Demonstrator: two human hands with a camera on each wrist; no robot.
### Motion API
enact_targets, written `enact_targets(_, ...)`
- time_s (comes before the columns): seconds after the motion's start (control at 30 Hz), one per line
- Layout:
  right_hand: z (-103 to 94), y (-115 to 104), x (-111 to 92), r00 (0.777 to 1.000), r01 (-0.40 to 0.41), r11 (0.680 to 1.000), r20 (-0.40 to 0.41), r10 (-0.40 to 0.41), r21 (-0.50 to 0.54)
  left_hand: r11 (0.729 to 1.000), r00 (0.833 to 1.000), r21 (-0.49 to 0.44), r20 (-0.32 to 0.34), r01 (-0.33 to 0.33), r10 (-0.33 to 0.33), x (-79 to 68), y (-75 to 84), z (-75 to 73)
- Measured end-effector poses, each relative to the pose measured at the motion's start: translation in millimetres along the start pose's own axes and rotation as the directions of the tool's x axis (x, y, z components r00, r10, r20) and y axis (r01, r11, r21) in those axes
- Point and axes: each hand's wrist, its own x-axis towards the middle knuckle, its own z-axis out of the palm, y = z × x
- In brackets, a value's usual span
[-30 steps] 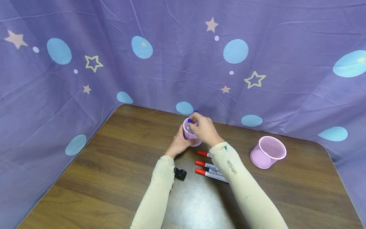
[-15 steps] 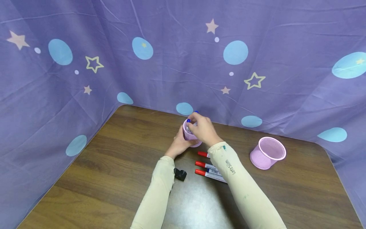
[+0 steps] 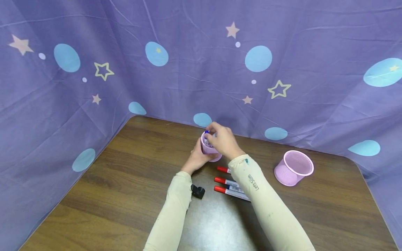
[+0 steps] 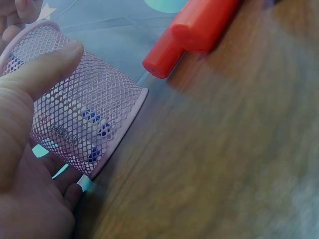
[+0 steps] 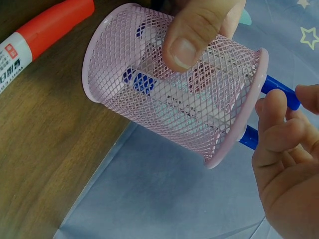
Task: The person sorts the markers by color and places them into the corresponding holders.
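Note:
My left hand (image 3: pixel 198 157) grips a pink mesh pen cup (image 3: pixel 209 149) around its side, the thumb lying across the mesh in the left wrist view. Inside the cup (image 5: pixel 174 84) stand white markers with blue ends, seen through the mesh. Over the cup's rim, my right hand (image 3: pixel 223 141) pinches the blue end (image 5: pixel 281 92) of one marker between thumb and finger. Another blue marker end (image 5: pixel 248 137) sticks out of the rim close to the fingers. In the head view the right hand covers part of the cup's opening.
Red-capped markers (image 3: pixel 220 180) lie on the wooden table (image 3: pixel 125 181), partly under the right sleeve, with a blue-ended one among them. A second pink mesh cup (image 3: pixel 289 172) stands to the right. By the left sleeve is a black object (image 3: pixel 198 191). A purple curtain (image 3: pixel 188 76) hangs behind.
The blue marker end that showed above the right hand is now out of sight in the head view. The right fingers have shifted slightly; the left hand and cup stay in place.

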Motion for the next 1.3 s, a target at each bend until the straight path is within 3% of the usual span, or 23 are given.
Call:
enact_targets(0.33,-9.0,-2,0,1.000,-0.020,1.000,0.008,0.020,0.002,1.000,1.000,0.005,0.002,0.005,-0.006,-0.8,1.0,-0.1)
enact_targets(0.73,-51.2,-9,-20,0.993,0.064,0.997,-0.107,-0.059,0.046,1.000,1.000,-0.019,0.006,0.001,-0.001,-0.4,0.0,1.5)
enact_targets(0.97,-78.3,-3,-53,0.992,0.100,0.994,-0.077,-0.098,0.034,0.999,1.000,-0.037,0.001,-0.006,0.006,-0.5,-2.1,2.4)
enact_targets(1.3,-97.8,45,-124,0.996,0.051,0.997,0.075,-0.047,-0.056,0.999,1.000,-0.037,0.000,-0.026,0.026,0.5,-2.9,3.0)
